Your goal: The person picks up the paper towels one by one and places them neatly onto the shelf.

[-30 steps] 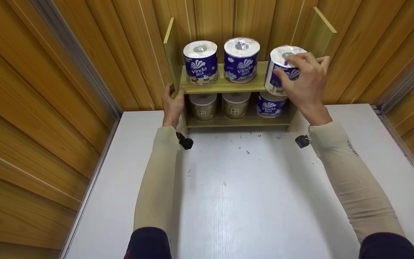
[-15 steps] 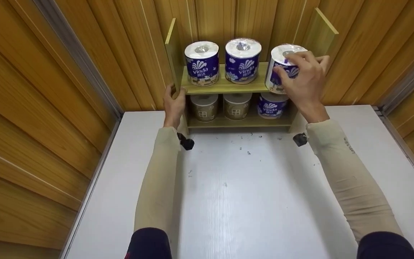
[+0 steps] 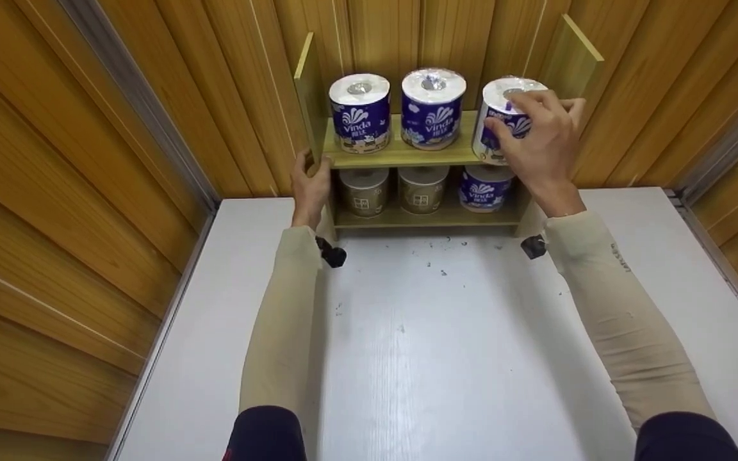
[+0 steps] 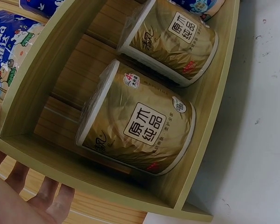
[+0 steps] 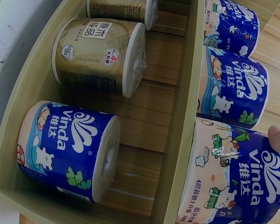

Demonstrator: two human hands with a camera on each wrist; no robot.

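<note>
On the upper board of a small wooden shelf (image 3: 401, 155), my right hand (image 3: 547, 150) grips a blue-and-white wrapped toilet roll (image 3: 491, 142) at the right end. Thumb and fingers hold its upper part, and the roll (image 5: 224, 172) stands close to the board's front edge in the right wrist view. My left hand (image 3: 310, 192) holds the shelf's left side, fingers (image 4: 46, 196) reaching behind the side panel. To the left of the gripped roll stand a blue middle roll (image 3: 432, 112) and a blue left roll (image 3: 359, 115), both upright.
The lower board carries two gold rolls (image 4: 144, 123) and one blue roll (image 5: 67, 149). A raised right side panel (image 3: 571, 61) borders the top tier. Wooden plank walls (image 3: 55, 192) surround the white table (image 3: 407, 352), which has small dark marks near the shelf.
The right hand has shifted slightly back and left, moving the gripped roll a little further onto the upper board. The left hand keeps its hold on the shelf side.
</note>
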